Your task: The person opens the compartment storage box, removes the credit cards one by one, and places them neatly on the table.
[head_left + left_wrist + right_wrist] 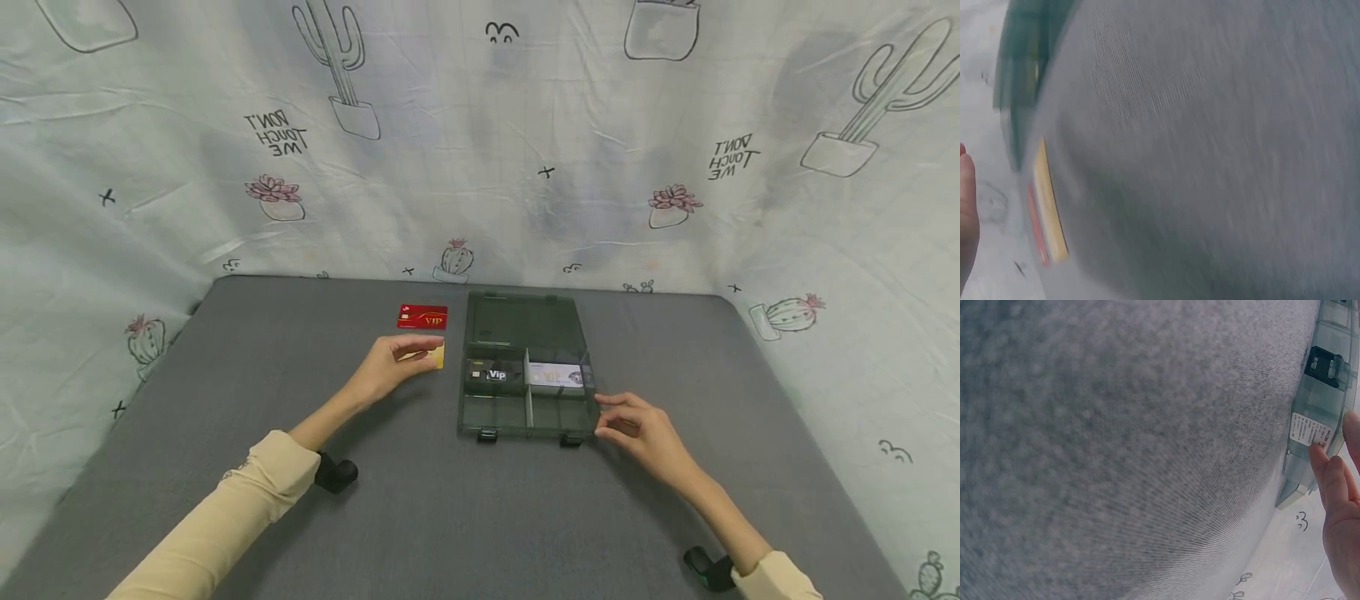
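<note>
Pale, creased cloth (pixel 450 100) printed with potted cacti and reversed lettering hangs across the upper frame and down both sides. Below it lies a tabletop (pixel 420 525) covered in grey, woven-looking fabric, its far corners rounded.

Right of centre sits a rectangular box (pixel 491 410) of translucent dark-green plastic, its lid (pixel 525 321) folded back towards the top of the frame. Pale dividers (pixel 528 408) form four compartments; two black latches (pixel 487 435) line the near edge. The upper-left compartment holds a black card (pixel 477 377) marked "Vip", the upper-right a whitish card (pixel 542 377).

Left of the box, near the centre, a glossy yellow card (pixel 437 357) lies flat, partly hidden by the left hand (pixel 386 367); the left hand is above it with bent, parted fingers, gripping nothing. A red card (pixel 422 317) with gold "VIP" print lies just above the yellow one in the frame.

The right hand (pixel 637 429) has its fingers loosely spread, fingertips at the box's right side, beside a white printed label (pixel 1310 429).
</note>
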Motion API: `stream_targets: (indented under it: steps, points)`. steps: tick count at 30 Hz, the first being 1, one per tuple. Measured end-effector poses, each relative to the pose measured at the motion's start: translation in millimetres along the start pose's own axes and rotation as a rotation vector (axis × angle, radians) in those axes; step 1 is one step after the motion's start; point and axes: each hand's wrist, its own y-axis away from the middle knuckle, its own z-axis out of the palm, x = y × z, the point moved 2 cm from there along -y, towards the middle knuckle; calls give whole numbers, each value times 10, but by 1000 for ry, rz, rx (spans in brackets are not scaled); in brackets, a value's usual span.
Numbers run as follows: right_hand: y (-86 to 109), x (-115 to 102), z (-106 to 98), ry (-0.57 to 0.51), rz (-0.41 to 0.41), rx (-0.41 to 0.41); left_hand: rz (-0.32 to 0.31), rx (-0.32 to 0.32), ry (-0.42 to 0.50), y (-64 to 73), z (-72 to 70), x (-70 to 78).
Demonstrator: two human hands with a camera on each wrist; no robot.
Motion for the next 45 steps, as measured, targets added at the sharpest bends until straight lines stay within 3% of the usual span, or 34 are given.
stream_targets:
  steps: [8,21,29,32,36,40,45]
  points:
    - [-2,3,5,-5,13,-1,1,-39,48,-59,334,178]
    - [-5,19,-2,0,-1,2,-51,24,139,-266,930,338]
    - [2,21,5,0,7,-1,-35,-56,98,-352,1257,434]
    - [3,19,8,-8,8,-5,-12,-44,62,-405,1327,437]
    - [3,14,6,-15,5,-3,5,43,-5,-474,1354,408]
    - [9,15,3,-5,-3,1,-49,115,-52,-493,1343,369]
    - [13,20,12,-4,1,4,-85,118,-98,-497,1338,338]
